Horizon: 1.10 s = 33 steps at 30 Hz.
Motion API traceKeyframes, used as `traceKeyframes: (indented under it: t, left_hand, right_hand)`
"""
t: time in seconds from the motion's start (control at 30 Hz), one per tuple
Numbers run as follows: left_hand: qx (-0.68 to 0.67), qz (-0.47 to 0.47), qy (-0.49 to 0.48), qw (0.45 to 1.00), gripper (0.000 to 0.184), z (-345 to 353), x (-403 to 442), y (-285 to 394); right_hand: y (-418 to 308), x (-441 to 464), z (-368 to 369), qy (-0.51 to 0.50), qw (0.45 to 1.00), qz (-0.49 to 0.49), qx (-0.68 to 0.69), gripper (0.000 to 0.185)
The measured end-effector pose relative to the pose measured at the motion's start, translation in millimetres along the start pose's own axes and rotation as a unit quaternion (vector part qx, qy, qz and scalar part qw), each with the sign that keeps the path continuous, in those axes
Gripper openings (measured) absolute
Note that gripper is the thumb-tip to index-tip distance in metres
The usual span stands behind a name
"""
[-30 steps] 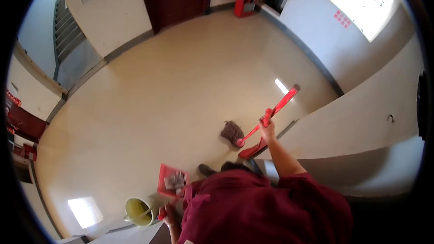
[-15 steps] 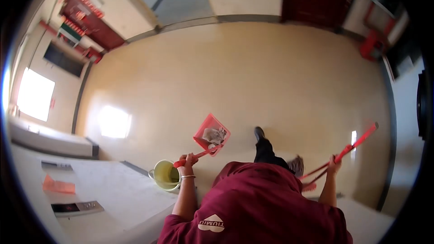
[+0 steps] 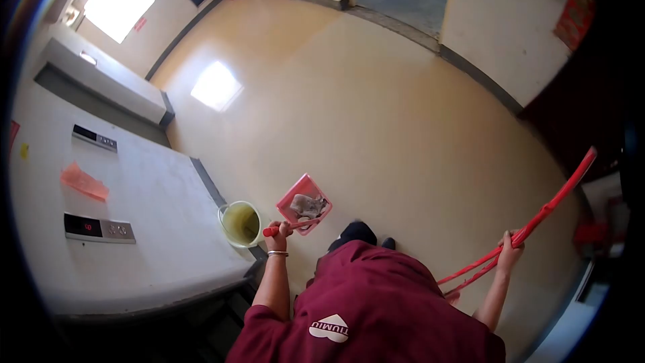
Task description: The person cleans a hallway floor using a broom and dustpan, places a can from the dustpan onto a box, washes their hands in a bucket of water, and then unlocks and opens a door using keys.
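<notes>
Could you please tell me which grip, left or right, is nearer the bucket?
Left: the left grip, on the dustpan handle, is close beside the bucket; the right grip, on red poles, is beyond the body.

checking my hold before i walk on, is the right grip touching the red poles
Touching: the head view shows the right grip closed around the red poles, with no gap.

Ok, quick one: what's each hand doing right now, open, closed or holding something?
Left hand: closed, holding the dustpan.
Right hand: closed around two long red poles.
</notes>
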<state>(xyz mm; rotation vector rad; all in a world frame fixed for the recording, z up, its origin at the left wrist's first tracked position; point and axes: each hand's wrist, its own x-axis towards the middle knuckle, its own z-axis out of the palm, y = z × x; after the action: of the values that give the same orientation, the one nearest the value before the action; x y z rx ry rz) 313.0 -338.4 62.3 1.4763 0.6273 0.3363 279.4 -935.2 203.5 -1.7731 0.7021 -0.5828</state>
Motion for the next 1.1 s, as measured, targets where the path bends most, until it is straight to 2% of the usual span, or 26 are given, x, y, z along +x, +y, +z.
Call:
traceKeyframes:
  t: [0.03,0.13,0.27,0.33,0.4,0.47,0.53,0.6,0.7,0.77,0.83,0.93,0.97,1.07,1.1]
  left_hand:
    - [0.030,0.002,0.004,1.000,0.017,-6.0,-7.1,-3.2]
    - [0.015,0.008,0.052,0.999,0.017,35.7,12.9,21.9]
    - [-0.107,0.045,-0.001,0.993,0.011,51.5,63.6,-15.8]
    - [0.006,-0.023,0.072,0.997,0.008,66.7,86.9,1.0]
    - [-0.022,-0.035,0.084,0.996,0.006,61.4,113.7,-1.6]
    - [-0.046,-0.054,0.095,0.993,0.007,67.2,136.3,1.4]
    - [-0.042,-0.071,0.098,0.992,0.010,68.2,148.6,21.6]
    - [-0.031,-0.079,0.111,0.990,0.016,73.0,145.6,51.5]
    - [-0.021,-0.085,0.137,0.987,0.018,90.6,121.5,72.2]
    - [-0.031,-0.117,0.145,0.982,0.020,111.8,124.8,113.5]
    - [-0.057,-0.106,0.187,0.975,0.021,118.8,131.4,142.7]
    - [-0.062,-0.102,0.203,0.972,0.017,149.2,149.8,147.1]
    - [-0.069,-0.092,0.220,0.969,0.016,132.6,153.0,148.0]
    - [-0.080,-0.088,0.265,0.957,0.013,182.6,170.9,178.1]
    - [-0.072,-0.093,0.276,0.954,0.012,196.0,158.5,177.7]
  right_hand:
    - [-15.4,-0.4,10.8,-0.018,1.000,-0.020,0.010,0.008]
    - [-82.0,61.3,54.2,-0.056,0.996,-0.065,0.035,0.007]
    - [-109.3,105.4,97.2,-0.069,0.988,-0.123,0.069,0.007]
    - [-131.6,116.1,127.7,-0.064,0.984,-0.155,0.062,0.007]
    - [-142.4,122.1,148.7,-0.063,0.984,-0.165,0.025,0.007]
    - [-167.2,138.1,173.7,-0.064,0.979,-0.185,0.052,0.007]
    - [-191.8,154.0,188.5,-0.082,0.971,-0.222,0.039,0.008]
    - [-215.8,171.9,202.0,-0.101,0.970,-0.215,0.049,0.007]
    - [-216.3,208.8,208.3,-0.115,0.973,-0.193,0.059,0.006]
    - [-231.8,246.7,236.8,-0.130,0.971,-0.193,0.049,0.005]
    - [-233.0,269.9,266.1,-0.142,0.972,-0.185,0.025,0.006]
    - [-209.7,329.5,311.1,-0.117,0.974,-0.192,-0.007,0.007]
    - [-206.4,323.3,332.0,-0.140,0.975,-0.170,0.012,0.007]
    - [-193.1,402.0,389.7,-0.190,0.973,-0.131,0.028,0.007]
    - [-165.0,418.5,390.1,-0.212,0.971,-0.112,0.010,0.007]
